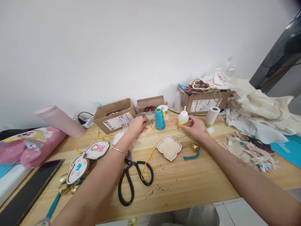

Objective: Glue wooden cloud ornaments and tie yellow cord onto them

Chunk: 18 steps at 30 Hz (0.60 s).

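Note:
My right hand [197, 127] has its thumb and fingers around a small white glue bottle [183, 116] with a yellow label and a pointed nozzle, upright on the table. My left hand [138, 124] is closed at a clear plastic bag [150, 125] of small colourful pieces; what its fingers hold is hidden. Between the hands stands a teal thread spool [160, 119]. Nearer me lies a four-petal wooden-framed fabric piece [169, 147] with a yellow cord. Black-handled scissors [129, 180] lie open under that cord. Right of the piece is a brass bell [194, 147] on teal cord.
Cardboard boxes [117, 117] line the wall, one [207, 102] heaped with fabric pieces. A white roll [212, 116] and cream cloth [261, 106] are at the right. At the left are a "CHI" pendant [97, 149], a phone [30, 191], a pink tumbler [60, 121] and a pink pouch [35, 146].

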{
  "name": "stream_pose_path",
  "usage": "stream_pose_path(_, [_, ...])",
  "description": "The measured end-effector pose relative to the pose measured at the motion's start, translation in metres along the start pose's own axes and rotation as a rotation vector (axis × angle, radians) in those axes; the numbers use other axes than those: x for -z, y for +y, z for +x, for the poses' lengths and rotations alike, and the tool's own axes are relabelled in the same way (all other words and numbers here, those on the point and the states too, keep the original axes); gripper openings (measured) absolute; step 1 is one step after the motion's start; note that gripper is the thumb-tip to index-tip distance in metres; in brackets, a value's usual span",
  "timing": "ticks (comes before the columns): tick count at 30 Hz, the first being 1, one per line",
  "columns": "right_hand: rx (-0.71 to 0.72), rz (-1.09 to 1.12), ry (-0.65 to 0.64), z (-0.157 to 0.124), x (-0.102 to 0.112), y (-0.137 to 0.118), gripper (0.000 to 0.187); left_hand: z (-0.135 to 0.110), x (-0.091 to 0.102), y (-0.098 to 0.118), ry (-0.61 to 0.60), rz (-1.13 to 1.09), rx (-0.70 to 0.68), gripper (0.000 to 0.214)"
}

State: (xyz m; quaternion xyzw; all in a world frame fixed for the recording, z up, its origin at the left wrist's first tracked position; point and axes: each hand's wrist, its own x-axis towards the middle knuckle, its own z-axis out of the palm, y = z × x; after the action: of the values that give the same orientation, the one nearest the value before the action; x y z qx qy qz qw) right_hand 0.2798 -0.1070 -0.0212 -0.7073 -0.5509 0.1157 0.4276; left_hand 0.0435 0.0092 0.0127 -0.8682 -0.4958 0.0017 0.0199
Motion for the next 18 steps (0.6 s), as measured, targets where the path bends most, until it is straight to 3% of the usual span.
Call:
stream_pose_path(8, [-0.012, 0.011, -0.017, 0.0, -0.003, 0.006, 0.04, 0.011, 0.003, 0.004, -0.037, -0.071, 0.029, 0.014])
stream_pose_path(18, [0.059, -0.023, 0.005, -0.002, -0.003, 0.006, 0.039, 0.003, 0.001, -0.015, 0.172, -0.434, 0.157, 0.018])
